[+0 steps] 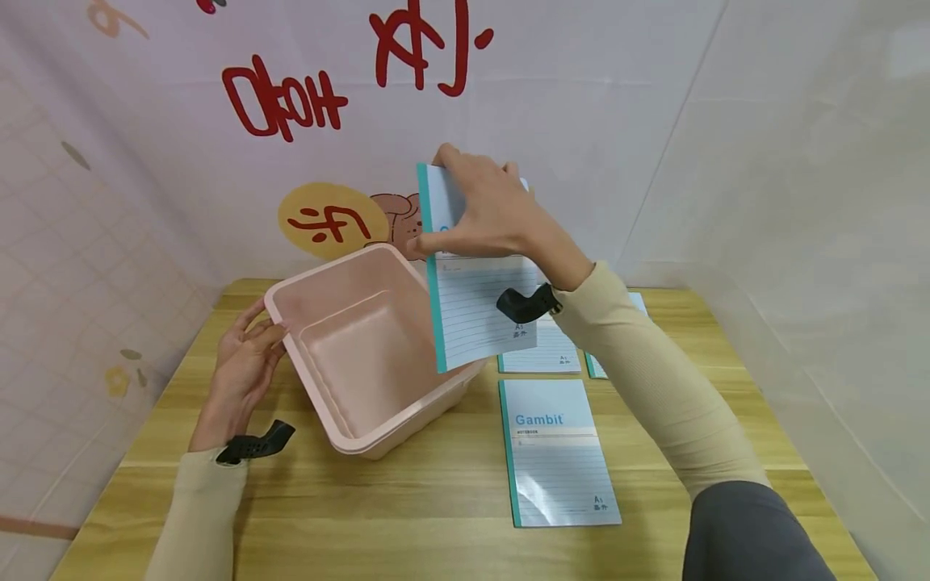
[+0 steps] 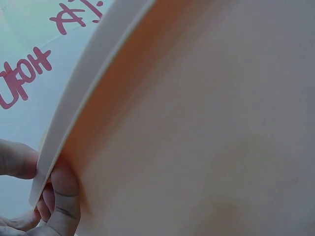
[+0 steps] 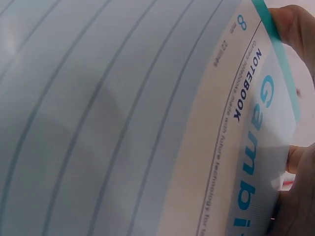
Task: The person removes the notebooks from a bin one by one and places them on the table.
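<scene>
In the head view my right hand [image 1: 490,206] grips a notebook [image 1: 475,311] by its upper part, thumb at the teal spine and fingers over the top edge. The notebook hangs upright above the right side of a pink plastic basin [image 1: 356,355]. My left hand [image 1: 247,359] pinches the basin's left rim, and the left wrist view shows thumb and fingers on either side of that rim [image 2: 74,103]. The basin is tilted, its inside facing me. In the right wrist view the notebook cover [image 3: 147,108] fills most of the picture, with fingers [image 3: 295,29] at its edge.
Another Gambit notebook [image 1: 559,452] lies flat on the wooden table [image 1: 407,516], right of the basin. Behind it lie a second notebook [image 1: 552,355] and a third [image 1: 597,367], partly hidden by the right arm. A white wall covering [image 1: 581,121] with red writing stands behind the table.
</scene>
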`<state>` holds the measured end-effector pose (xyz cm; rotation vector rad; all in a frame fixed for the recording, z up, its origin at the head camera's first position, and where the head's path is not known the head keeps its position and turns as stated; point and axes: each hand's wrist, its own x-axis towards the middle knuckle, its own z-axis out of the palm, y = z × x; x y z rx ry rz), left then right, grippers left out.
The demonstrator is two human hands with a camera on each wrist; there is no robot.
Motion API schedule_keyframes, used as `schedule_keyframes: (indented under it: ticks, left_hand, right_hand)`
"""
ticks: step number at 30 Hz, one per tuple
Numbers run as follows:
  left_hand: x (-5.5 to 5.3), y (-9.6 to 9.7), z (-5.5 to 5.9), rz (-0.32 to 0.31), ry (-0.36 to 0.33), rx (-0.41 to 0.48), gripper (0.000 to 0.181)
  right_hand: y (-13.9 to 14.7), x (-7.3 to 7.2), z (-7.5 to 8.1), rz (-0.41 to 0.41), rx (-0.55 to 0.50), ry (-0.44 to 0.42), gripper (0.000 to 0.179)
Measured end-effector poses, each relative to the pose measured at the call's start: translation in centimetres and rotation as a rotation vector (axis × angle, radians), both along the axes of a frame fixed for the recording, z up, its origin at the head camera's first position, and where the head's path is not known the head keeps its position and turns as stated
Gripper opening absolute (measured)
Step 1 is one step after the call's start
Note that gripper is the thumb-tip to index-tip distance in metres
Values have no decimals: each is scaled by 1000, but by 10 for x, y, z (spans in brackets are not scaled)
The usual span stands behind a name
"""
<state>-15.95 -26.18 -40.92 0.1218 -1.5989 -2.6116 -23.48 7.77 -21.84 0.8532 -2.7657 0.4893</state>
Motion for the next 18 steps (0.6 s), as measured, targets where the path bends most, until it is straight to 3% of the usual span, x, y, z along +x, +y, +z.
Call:
schedule_keyframes:
  ticks: [9,18]
  left_hand:
    - [6,-5,-2,-8,30,28,68]
    - [2,-1,0,-18,18,28,67]
  right_hand:
    - [57,-8,-13,-108,-6,-46,84]
    - [124,-3,-34,-230,6,-78,83]
